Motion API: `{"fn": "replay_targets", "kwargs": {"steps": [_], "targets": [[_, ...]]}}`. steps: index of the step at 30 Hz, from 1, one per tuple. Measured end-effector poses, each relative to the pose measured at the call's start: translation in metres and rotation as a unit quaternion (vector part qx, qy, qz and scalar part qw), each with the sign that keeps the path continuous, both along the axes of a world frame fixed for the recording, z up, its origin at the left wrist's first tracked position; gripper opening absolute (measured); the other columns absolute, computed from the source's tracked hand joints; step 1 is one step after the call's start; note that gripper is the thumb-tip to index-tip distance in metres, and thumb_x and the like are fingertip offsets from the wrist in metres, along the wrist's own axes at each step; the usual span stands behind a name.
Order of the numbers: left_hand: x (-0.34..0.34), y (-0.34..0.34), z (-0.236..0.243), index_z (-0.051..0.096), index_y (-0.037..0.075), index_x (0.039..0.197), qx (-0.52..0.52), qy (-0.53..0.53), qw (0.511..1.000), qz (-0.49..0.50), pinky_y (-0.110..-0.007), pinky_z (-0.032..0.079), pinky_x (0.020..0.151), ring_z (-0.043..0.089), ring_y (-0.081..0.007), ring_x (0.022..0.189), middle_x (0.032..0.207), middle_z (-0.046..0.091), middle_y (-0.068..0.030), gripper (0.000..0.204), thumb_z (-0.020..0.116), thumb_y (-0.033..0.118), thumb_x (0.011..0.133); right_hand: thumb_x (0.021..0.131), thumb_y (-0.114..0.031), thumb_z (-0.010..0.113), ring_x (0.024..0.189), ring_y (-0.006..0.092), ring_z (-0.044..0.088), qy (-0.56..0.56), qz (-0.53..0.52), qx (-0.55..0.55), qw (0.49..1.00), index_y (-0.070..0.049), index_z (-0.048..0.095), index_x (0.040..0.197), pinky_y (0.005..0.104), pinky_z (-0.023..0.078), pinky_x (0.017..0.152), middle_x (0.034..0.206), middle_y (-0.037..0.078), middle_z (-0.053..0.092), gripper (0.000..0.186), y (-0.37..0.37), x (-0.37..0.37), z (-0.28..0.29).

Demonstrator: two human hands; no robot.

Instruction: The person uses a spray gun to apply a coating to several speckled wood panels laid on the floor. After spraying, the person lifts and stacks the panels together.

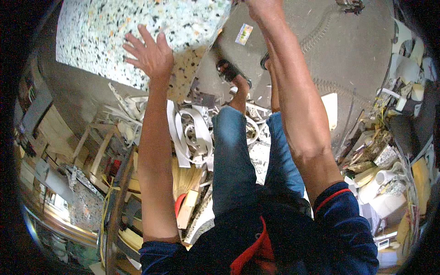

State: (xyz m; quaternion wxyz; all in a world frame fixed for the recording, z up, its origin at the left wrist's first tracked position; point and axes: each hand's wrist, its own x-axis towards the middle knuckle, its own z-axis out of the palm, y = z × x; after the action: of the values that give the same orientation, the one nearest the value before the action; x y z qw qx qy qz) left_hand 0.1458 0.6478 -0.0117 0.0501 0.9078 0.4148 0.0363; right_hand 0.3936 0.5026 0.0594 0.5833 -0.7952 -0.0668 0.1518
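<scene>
Head view: left hand (149, 52) fingers spread flat on raised speckled foam slab (137, 32); right hand (261, 7) grip cropped, cannot tell; slab not set down.

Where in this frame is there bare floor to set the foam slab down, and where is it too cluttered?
Bare concrete floor lies ahead right, beyond the sandalled feet. A narrower strip shows under the speckled foam slab. White strip offcuts crowd the middle; timber frames the left; paper and scraps the right.
</scene>
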Motion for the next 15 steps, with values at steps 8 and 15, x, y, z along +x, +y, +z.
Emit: {"fn": "replay_targets", "kwargs": {"steps": [8, 15], "targets": [[0.012, -0.002, 0.010, 0.019, 0.008, 0.159, -0.024, 0.064, 0.998, 0.011, -0.070, 0.008, 0.114, 0.003, -0.0539, 0.148, 0.161, 0.004, -0.0340, 0.072, 0.048, 0.039, 0.101, 0.075, -0.022, 0.079, 0.084, 0.0323, 0.071, 0.053, -0.065, 0.078, 0.993, 0.001, 0.064, 0.098, 0.0416, 0.055, 0.077, 0.090, 0.020, 0.072, 0.036, -0.004, -0.004, -0.049], [0.129, 0.025, 0.040, 0.029, 0.004, 0.155, -0.090, 0.002, 0.991, -0.100, -0.064, 0.006, 0.117, 0.011, -0.0511, 0.149, 0.161, 0.018, -0.0288, 0.060, 0.043, 0.029, 0.103, 0.072, -0.027, 0.082, 0.089, 0.0424, 0.068, 0.177, -0.061, -0.017, 0.982, 0.000, 0.061, 0.101, 0.0481, 0.053, 0.082, 0.093, 0.024, 0.069, 0.045, 0.000, -0.004, -0.045]]}}
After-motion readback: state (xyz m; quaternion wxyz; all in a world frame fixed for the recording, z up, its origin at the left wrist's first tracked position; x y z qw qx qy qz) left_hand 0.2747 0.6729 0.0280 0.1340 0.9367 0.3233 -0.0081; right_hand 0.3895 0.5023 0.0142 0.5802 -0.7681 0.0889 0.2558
